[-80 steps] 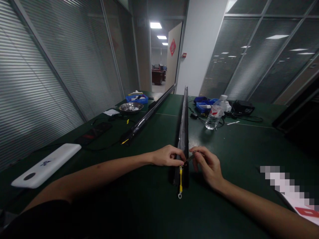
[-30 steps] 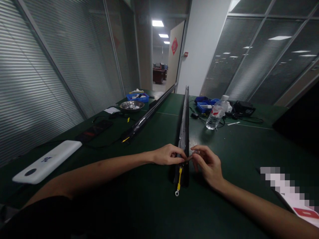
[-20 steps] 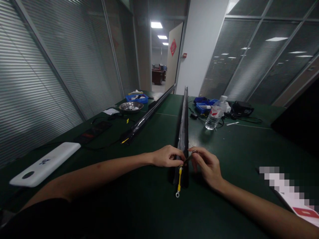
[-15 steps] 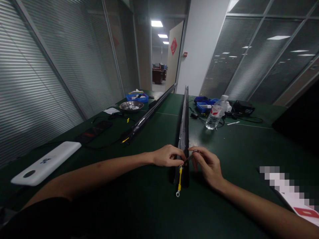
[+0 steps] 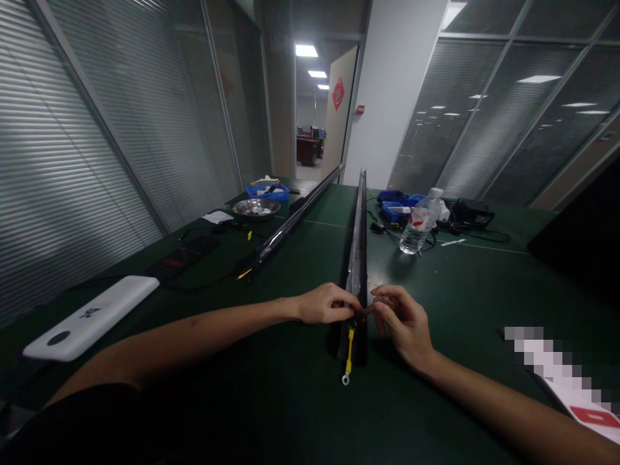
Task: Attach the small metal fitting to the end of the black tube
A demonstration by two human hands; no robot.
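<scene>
A long black rail with a silvery strip along it [image 5: 357, 258] runs away from me on the green table. From its near end sticks a short yellow lead [image 5: 349, 352] with a metal ring terminal [image 5: 345, 379]. My left hand [image 5: 324, 305] is at that end, thumb and forefinger closed on a narrow brown strip [image 5: 368, 310], which looks like tape. The strip stretches across to my right hand [image 5: 404, 320], whose fingers pinch a small shiny roundish thing [image 5: 382, 298] at its other end. The fingers partly hide it, so its kind is unclear.
A second dark rail [image 5: 290, 223] lies to the left. Also left are a white power bank [image 5: 92, 320], a dark phone [image 5: 184, 255], a metal bowl [image 5: 256, 208] and a blue basket [image 5: 267, 192]. A water bottle [image 5: 420, 223] and blue bins [image 5: 394, 210] stand on the right.
The brown strip now lies flatter between my hands, and the shiny thing shows more in my right fingers. My left hand has hardly moved.
</scene>
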